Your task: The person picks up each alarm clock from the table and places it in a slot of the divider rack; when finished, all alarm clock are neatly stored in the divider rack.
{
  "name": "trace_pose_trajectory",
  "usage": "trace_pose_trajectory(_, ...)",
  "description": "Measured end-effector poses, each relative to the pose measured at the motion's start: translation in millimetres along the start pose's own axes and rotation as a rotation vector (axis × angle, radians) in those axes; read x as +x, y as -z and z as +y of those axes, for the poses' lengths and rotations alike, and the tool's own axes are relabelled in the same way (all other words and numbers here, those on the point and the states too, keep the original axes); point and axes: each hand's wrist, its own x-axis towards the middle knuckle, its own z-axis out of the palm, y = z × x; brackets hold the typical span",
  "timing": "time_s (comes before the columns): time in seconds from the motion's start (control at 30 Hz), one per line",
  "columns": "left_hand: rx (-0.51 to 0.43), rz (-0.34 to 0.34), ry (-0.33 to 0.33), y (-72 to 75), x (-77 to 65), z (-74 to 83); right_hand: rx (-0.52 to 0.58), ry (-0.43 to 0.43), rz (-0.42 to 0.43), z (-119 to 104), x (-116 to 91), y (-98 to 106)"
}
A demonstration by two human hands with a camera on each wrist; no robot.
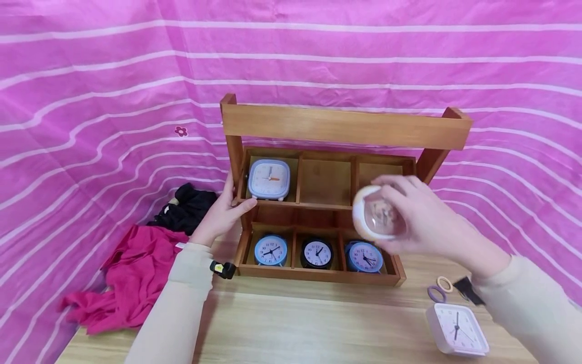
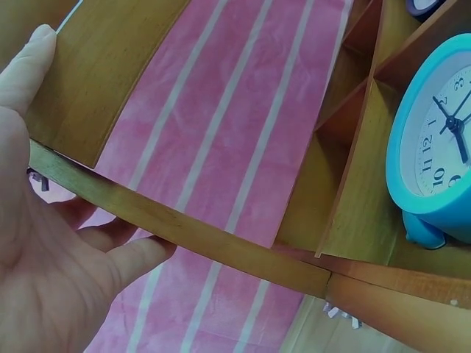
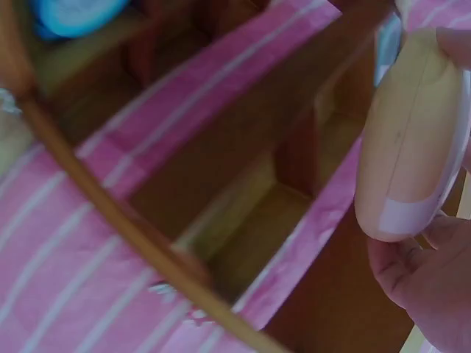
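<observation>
A brown wooden two-tier rack (image 1: 345, 126) stands upright at the middle of the head view. My left hand (image 1: 225, 212) grips its left side, thumb toward the front and fingers behind. In my right hand (image 1: 420, 217) is a rounded white-and-tan object (image 1: 362, 215) with a glossy picture-like face, held in front of the upper right compartment; its smooth pale body (image 3: 408, 140) fills the right of the right wrist view. Close to my left thumb, a squarish blue-rimmed clock (image 1: 270, 179) occupies the upper left compartment. Below sit a light-blue clock (image 1: 271, 251), a black clock (image 1: 317, 254) and another blue clock (image 1: 365, 257).
On the table (image 1: 309, 323), a white square clock (image 1: 458, 329) lies at the front right, near a purple ring (image 1: 436, 294) and a tan ring (image 1: 444, 284). Crimson cloth (image 1: 136, 268) and black cloth (image 1: 188, 207) lie at left. Pink striped fabric (image 1: 291, 65) hangs behind.
</observation>
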Motion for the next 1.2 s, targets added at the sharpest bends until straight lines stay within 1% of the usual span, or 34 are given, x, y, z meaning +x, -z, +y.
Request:
trace_pose_trajectory(0.1, 0.002, 0.002, 0.001, -0.1, 0.0, -0.3, 0.000, -0.004, 0.020, 4.9, 25.2, -2.5)
trace_pose_trajectory(0.2, 0.001, 0.002, 0.005, -0.1, -0.1, -0.3, 0.002, -0.027, 0.012, 7.7, 44.4, -10.1)
trace_pose_trajectory(0.33, 0.005, 0.001, 0.012, -0.8, 0.0, -0.8, 0.017, -0.059, -0.020, 10.4, 63.1, -22.0)
trace_pose_trajectory(0.47, 0.013, 0.003, 0.015, -0.1, 0.0, 0.2, 0.039, -0.063, -0.032, 14.2, 79.2, -33.1)
trace_pose_trajectory(0.57, 0.015, 0.003, 0.013, 0.8, -0.3, 0.9, 0.057, -0.084, -0.059, 16.9, 89.3, -41.4)
trace_pose_trajectory(0.7, 0.009, -0.001, 0.012, 0.5, -0.9, -0.7, 0.097, -0.126, -0.105, 19.9, 96.3, -54.8)
trace_pose_trajectory(0.83, 0.013, 0.001, 0.020, -1.2, -1.4, -5.6, 0.127, -0.154, -0.154, 21.7, 98.8, -68.3)
trace_pose_trajectory(0.93, 0.020, 0.001, 0.024, -1.8, -1.8, -6.1, 0.141, -0.167, -0.183, 23.1, 98.3, -73.6)
trace_pose_trajectory(1.2, 0.004, 0.005, 0.005, 0.1, -0.3, -1.1, 0.170, -0.178, -0.223, 32.4, 98.4, -82.6)
